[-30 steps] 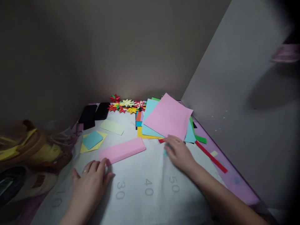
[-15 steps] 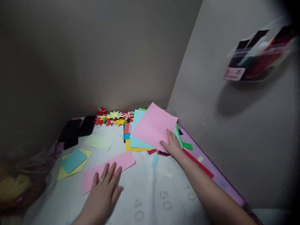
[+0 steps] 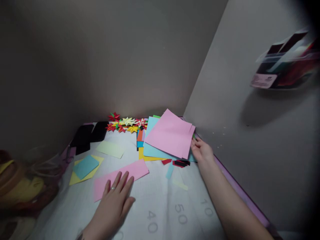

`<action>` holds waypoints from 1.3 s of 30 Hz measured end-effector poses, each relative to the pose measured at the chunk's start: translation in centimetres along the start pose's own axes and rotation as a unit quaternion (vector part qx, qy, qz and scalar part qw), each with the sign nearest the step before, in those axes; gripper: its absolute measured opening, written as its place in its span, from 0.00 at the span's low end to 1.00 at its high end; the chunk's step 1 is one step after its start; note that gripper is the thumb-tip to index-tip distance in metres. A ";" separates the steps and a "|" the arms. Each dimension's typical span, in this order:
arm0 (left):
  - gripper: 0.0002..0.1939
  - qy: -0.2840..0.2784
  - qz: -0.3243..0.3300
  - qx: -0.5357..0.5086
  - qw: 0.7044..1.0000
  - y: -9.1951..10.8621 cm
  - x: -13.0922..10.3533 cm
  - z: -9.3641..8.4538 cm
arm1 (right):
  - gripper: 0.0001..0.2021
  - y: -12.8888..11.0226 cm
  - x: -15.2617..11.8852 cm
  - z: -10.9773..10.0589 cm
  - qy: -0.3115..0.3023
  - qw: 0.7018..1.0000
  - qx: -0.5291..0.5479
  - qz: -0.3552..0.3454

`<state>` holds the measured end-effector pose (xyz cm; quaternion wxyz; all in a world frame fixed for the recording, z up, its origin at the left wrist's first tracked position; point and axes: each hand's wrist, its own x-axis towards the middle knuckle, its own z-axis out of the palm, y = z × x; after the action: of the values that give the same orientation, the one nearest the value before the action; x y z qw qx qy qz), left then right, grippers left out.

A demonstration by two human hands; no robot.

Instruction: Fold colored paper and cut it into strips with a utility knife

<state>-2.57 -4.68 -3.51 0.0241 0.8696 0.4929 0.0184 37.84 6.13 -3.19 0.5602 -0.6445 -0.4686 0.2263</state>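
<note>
Fingers of the left hand are spread wide, flat over the long pink paper near the front of the counter. Fingers of the right hand are bent and fairly close together at the right edge of the stacked pink sheets; whether they grip anything, I cannot tell.

A creased white cover lies over the counter, printed with a grey 40, 50 and 10, and a purple border runs along its right side. Below the pink sheets lie a light blue sheet and a yellow-orange sheet, with red and black scraps and a blue strip just in front. Left of them are a pale green paper and a blue square on a yellow sheet.

Folded paper stars line the back, beside 2 dark flat objects. Behind, 2 plain grey walls meet at a slanting corner; a clear pouch, blurred, hangs at the right wall, casting a shadow.
</note>
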 end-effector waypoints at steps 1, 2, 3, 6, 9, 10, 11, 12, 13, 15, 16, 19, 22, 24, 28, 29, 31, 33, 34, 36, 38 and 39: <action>0.28 0.004 0.003 -0.003 1.000 -0.1 -0.1 0.1 | 0.21 -0.3 0.0 -0.1 -0.015 1.000 -0.006 -0.010; 0.28 0.006 0.006 -0.006 1.000 -0.2 -0.1 0.1 | 0.20 -0.5 -0.1 -0.1 -0.031 0.999 -0.018 -0.019; 0.28 0.006 0.009 -0.010 1.000 -0.3 -0.2 0.1 | 0.19 -0.7 -0.5 0.0 -0.047 0.998 -0.034 -0.029; 0.28 -0.004 0.012 -0.018 1.000 -0.4 -0.4 -0.1 | 0.18 -1.1 -2.2 0.7 -0.106 0.987 -0.109 -0.056; 0.28 -0.017 0.008 -0.026 0.999 -0.1 -0.4 -0.8 | 0.22 -1.4 -3.6 1.9 -0.154 0.965 -0.198 -0.072; 0.28 -0.020 0.005 -0.029 0.999 0.0 -0.4 -1.0 | 0.24 -1.5 -3.8 2.2 -0.162 0.958 -0.224 -0.073; 0.27 -0.022 0.001 -0.033 0.999 0.2 -0.3 -1.3 | 0.25 -1.7 -3.9 2.3 -0.167 0.952 -0.247 -0.072; 0.27 -0.026 -0.006 -0.038 0.999 0.3 -0.3 -1.5 | 0.25 -1.8 -3.8 2.0 -0.172 0.947 -0.264 -0.069; 0.26 -0.032 -0.017 -0.042 0.998 0.4 -0.2 -1.7 | 0.26 -2.0 -3.8 1.4 -0.182 0.940 -0.281 -0.066; 0.25 -0.046 -0.044 -0.048 0.997 0.5 0.0 -1.9 | 0.27 -2.2 -3.6 -1.1 -0.216 0.922 -0.314 -0.064; 0.25 -0.052 -0.057 -0.050 0.996 0.4 0.1 -1.9 | 0.28 -2.4 -3.7 -2.9 -0.258 0.897 -0.350 -0.076; 0.25 -0.061 -0.070 -0.054 0.994 -0.4 0.2 -1.7 | 0.28 -3.0 -4.6 -8.8 -0.343 0.851 -0.384 -0.099; 0.29 -0.060 -0.066 -0.046 0.995 -1.2 0.4 -1.5 | 0.25 -4.5 -6.4 -11.9 -0.400 0.849 -0.333 -0.087; 0.31 -0.061 -0.072 -0.027 0.995 -1.2 0.6 -1.9 | 0.24 -5.8 -7.4 -11.2 -0.418 0.862 -0.278 -0.071; 0.27 -0.055 -0.053 -0.009 0.997 0.1 1.8 -3.6 | 0.30 -7.4 -8.2 -5.2 -0.394 0.911 -0.120 -0.028; 0.25 -0.055 -0.040 -0.014 0.998 0.6 2.2 -4.1 | 0.30 -7.4 -8.2 -3.4 -0.395 0.916 -0.064 -0.007; 0.24 -0.061 -0.022 -0.030 0.997 1.5 3.1 -4.8 | 0.30 -7.3 -8.2 -0.3 -0.393 0.917 0.051 0.042; 0.22 -0.064 -0.029 -0.048 0.996 2.2 3.9 -4.9 | 0.30 -7.0 -8.3 2.1 -0.392 0.908 0.123 0.085; 0.21 -0.063 -0.038 -0.061 0.995 2.3 4.1 -4.9 | 0.28 -7.0 -8.5 3.0 -0.391 0.904 0.138 0.105; 0.18 -0.058 -0.059 -0.105 0.991 2.2 4.2 -4.6 | 0.20 -7.1 -9.2 4.3 -0.381 0.904 0.130 0.142; 0.16 -0.074 -0.075 -0.170 0.980 1.6 3.8 -4.6 | 0.12 -7.5 -10.2 5.2 -0.383 0.900 0.111 0.176; 0.15 -0.093 -0.077 -0.200 0.972 1.1 3.5 -4.7 | 0.10 -7.7 -10.8 5.6 -0.392 0.894 0.110 0.188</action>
<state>-0.09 -2.17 1.28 0.2442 0.8044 0.5406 0.0333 25.66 -0.80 -0.06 0.3457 -0.5140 -0.4917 0.6119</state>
